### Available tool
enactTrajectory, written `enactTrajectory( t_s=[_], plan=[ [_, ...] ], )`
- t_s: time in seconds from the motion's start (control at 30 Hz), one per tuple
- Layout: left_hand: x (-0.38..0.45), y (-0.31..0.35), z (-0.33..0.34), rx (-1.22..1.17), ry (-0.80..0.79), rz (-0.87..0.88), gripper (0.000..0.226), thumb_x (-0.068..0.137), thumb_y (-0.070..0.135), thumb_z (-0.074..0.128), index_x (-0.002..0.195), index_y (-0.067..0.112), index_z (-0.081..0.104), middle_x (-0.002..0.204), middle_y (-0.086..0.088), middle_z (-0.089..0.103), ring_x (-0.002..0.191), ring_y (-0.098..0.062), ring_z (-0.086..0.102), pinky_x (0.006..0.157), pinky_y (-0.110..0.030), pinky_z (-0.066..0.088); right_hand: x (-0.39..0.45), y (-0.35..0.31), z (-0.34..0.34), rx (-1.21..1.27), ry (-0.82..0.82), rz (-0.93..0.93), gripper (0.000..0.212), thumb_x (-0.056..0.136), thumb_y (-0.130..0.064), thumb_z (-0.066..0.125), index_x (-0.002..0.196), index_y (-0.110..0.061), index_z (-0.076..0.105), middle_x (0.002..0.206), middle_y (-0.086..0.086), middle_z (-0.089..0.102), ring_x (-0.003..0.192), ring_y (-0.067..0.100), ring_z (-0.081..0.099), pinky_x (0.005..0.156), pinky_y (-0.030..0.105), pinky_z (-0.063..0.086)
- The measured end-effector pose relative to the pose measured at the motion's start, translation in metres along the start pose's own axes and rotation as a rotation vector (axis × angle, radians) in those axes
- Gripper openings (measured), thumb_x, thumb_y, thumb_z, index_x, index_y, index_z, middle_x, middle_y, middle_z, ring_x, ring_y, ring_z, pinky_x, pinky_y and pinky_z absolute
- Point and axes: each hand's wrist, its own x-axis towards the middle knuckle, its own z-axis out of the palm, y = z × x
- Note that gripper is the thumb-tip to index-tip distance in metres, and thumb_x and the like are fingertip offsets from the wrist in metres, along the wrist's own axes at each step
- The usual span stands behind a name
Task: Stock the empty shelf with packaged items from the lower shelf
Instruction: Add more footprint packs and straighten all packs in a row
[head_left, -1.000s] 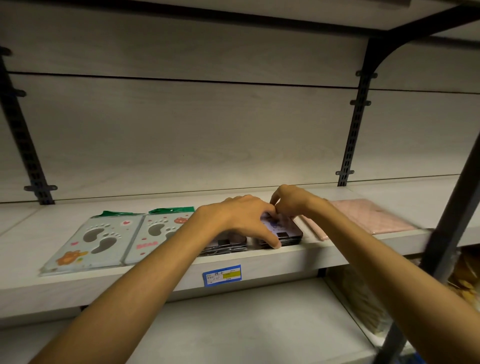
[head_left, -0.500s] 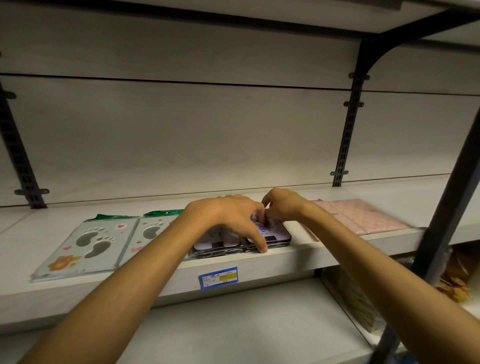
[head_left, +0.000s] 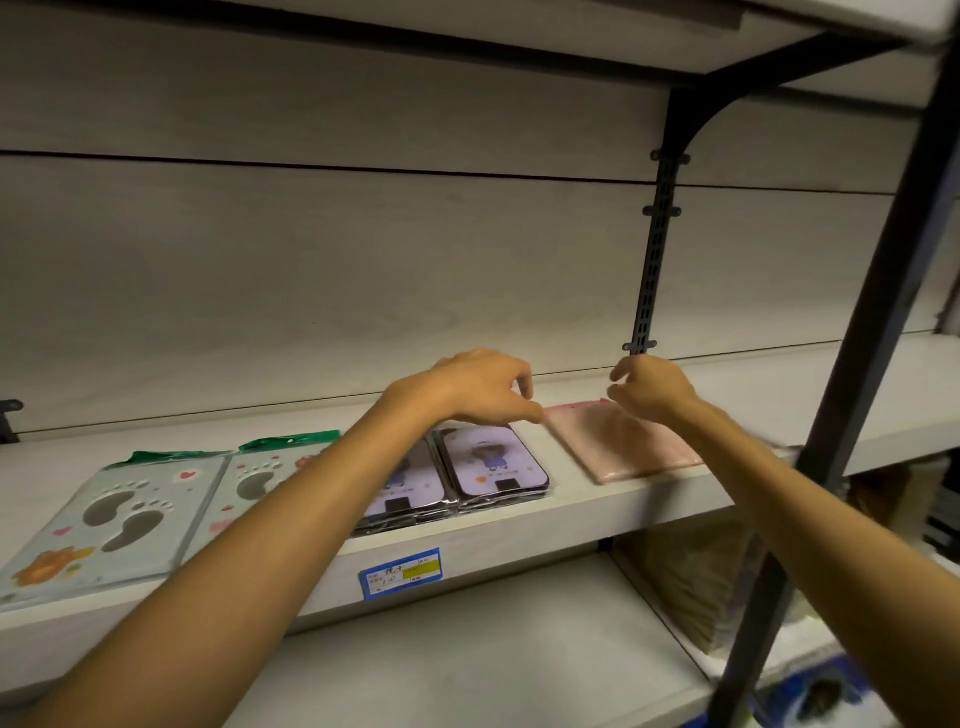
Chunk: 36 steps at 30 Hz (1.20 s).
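Forearm (head_left: 291, 525) across left lavender pack (head_left: 402, 486), most of it hidden.

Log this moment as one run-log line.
left hand: above purple packs, holds nothing | right hand: above pink pack, holds nothing | footprint packs: flat on shelf | phase: between placements

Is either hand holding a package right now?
No: the left hand and right hand hover loosely curled above the shelf, gripping nothing.

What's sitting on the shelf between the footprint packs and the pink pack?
In the head view, two stacks of purple cartoon packs lie between the footprint packs and the pink pack.
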Motion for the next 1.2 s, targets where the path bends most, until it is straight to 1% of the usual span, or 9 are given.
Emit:
enactTrajectory(
  t_s=[0.13,0.23,0.33,0.43,0.6,0.87,0.97,1.07,1.2],
  plan=[
    [0.031,0.028,0.019,0.004,-0.084,0.053,0.052,0.081,0.068,0.057,0.121,0.036,0.061,0.132,0.001,0.059,0.120,-0.025,0.054,0.099,-0.045,0.046,0.004,0.041,0.004,-0.055,-0.033,0.110,0.027,0.082,-0.028,0.060,0.103,-0.016,0.071,0.114,0.009,0.069,0.101,0.032,0.062,0.091,0.044,0.053],
    [0.046,0.045,0.032,-0.001,-0.141,0.079,0.061,0.085,0.065,0.058,0.136,0.032,0.053,0.140,0.000,0.053,0.124,-0.026,0.050,0.099,-0.044,0.044,0.000,0.048,0.007,-0.041,-0.036,0.145,0.030,0.086,-0.030,0.055,0.110,-0.022,0.070,0.121,0.008,0.066,0.108,0.032,0.059,0.095,0.045,0.051],
    [0.054,0.056,0.042,-0.005,-0.211,0.041,0.082,0.077,0.077,0.056,0.147,0.038,0.038,0.153,-0.003,0.040,0.135,-0.031,0.042,0.107,-0.050,0.039,-0.001,0.053,0.004,-0.015,-0.031,0.206,0.037,0.087,-0.036,0.055,0.121,-0.024,0.065,0.129,0.008,0.060,0.116,0.033,0.054,0.099,0.049,0.047],
    [0.057,0.061,0.047,0.051,-0.284,0.040,0.094,0.071,0.087,0.050,0.152,0.046,0.026,0.162,-0.001,0.028,0.145,-0.032,0.031,0.113,-0.054,0.032,0.007,0.068,0.002,0.006,-0.079,0.265,0.044,0.082,-0.045,0.057,0.114,-0.018,0.067,0.122,0.011,0.063,0.110,0.034,0.056,0.094,0.043,0.049],
    [0.053,0.059,0.047,0.096,-0.268,0.065,0.088,0.073,0.087,0.048,0.150,0.047,0.034,0.161,0.004,0.032,0.145,-0.028,0.031,0.111,-0.050,0.030,0.002,0.062,-0.002,0.056,-0.092,0.240,0.039,0.087,-0.047,0.064,0.105,-0.013,0.071,0.105,0.009,0.071,0.096,0.026,0.061,0.089,0.037,0.052],
    [0.043,0.037,0.039,0.061,-0.319,0.012,0.101,0.067,0.087,0.057,0.153,0.043,0.029,0.160,0.001,0.030,0.141,-0.030,0.036,0.108,-0.050,0.039,0.001,0.044,0.011,0.013,-0.100,0.152,0.048,0.089,-0.056,0.059,0.119,-0.021,0.068,0.124,0.008,0.066,0.111,0.028,0.059,0.096,0.037,0.047],
    [0.042,0.031,0.034,0.020,-0.344,0.013,0.100,0.066,0.083,0.062,0.152,0.041,0.032,0.158,0.000,0.032,0.135,-0.028,0.044,0.104,-0.044,0.045,0.003,0.040,0.016,0.014,-0.112,0.146,0.052,0.083,-0.063,0.058,0.117,-0.026,0.068,0.126,0.008,0.063,0.111,0.029,0.058,0.097,0.040,0.049],
    [0.041,0.029,0.033,0.025,-0.362,0.037,0.099,0.067,0.081,0.064,0.152,0.040,0.032,0.159,0.001,0.030,0.139,-0.030,0.039,0.106,-0.043,0.042,0.002,0.041,0.018,-0.003,-0.132,0.143,0.054,0.081,-0.065,0.057,0.116,-0.025,0.067,0.128,0.010,0.061,0.113,0.031,0.055,0.099,0.045,0.048],
    [0.045,0.026,0.033,-0.055,-0.329,0.022,0.078,0.076,0.078,0.058,0.140,0.033,0.052,0.147,0.000,0.046,0.127,-0.025,0.049,0.101,-0.042,0.046,0.005,0.046,0.011,-0.003,-0.183,0.144,0.052,0.084,-0.057,0.063,0.123,-0.022,0.064,0.133,0.011,0.058,0.122,0.030,0.051,0.104,0.044,0.044]
  ],
)
